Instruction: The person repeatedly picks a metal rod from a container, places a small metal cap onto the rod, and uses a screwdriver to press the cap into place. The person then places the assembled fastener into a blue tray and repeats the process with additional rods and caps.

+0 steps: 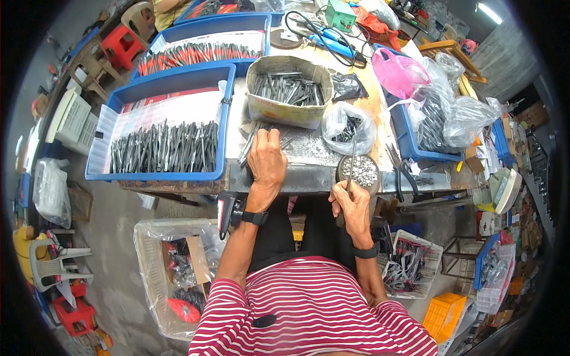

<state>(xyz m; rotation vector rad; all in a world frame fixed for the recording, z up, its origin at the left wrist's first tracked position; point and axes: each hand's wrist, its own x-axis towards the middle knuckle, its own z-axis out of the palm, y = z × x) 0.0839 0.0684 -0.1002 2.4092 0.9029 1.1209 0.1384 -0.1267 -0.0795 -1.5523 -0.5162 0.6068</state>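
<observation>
At the table's front edge my left hand [267, 159] reaches down with its fingers bent and close together over some slim dark metal pieces [244, 151]. Its fingertips are partly hidden, so what they grip does not show. My right hand [352, 207] pinches a thin metal rod-like tool [353, 161], held upright like a pen. The tool passes over a round dark dish [339, 175] with many small white pieces in it. Beyond my left hand stands a worn carton [285, 116] filled with slim dark metal parts. A clear plastic bag [332, 127] of small black parts lies behind the dish.
Blue trays of black-handled tools [163, 148] and red-handled ones [196, 54] stand at the left. Pliers [405, 175] lie right of the dish. Another blue tray [409, 139] holds bagged parts. A blue-handled tool [332, 44] with a black cord lies farther back.
</observation>
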